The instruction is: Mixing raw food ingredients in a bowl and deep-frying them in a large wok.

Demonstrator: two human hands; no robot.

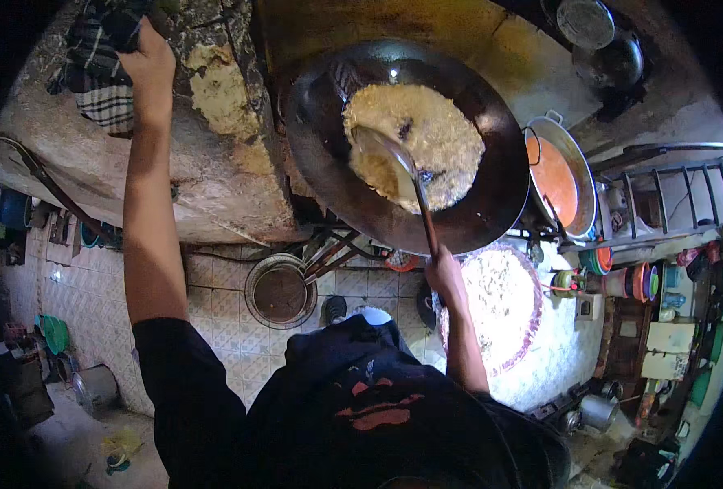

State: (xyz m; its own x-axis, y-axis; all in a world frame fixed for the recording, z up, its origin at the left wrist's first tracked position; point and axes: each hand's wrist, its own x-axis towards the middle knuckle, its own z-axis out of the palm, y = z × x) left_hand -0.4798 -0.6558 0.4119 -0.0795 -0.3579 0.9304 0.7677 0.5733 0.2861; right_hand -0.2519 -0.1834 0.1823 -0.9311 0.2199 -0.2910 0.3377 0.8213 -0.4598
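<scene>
My right hand [445, 275] grips the handle of a long ladle or turner [423, 211]. Its metal head dips into a golden-brown, bubbling mass of food [441, 122] in the middle of a large dark wok [318, 165]. Some dark bits lie among the food. Far to the upper left, my left hand [152, 61] holds a black-and-white checked cloth [104, 101] over the worn stove ledge [221, 177]. Part of that hand's fingers is hidden by the cloth.
Right of the wok stands a metal pot [588, 183] of orange liquid. A wide basket [535, 305] of pale food sits brightly lit beside my right forearm. Wire-mesh strainers [280, 292] jut out below the ledge. A blackened pan [612, 61] stands at the back right.
</scene>
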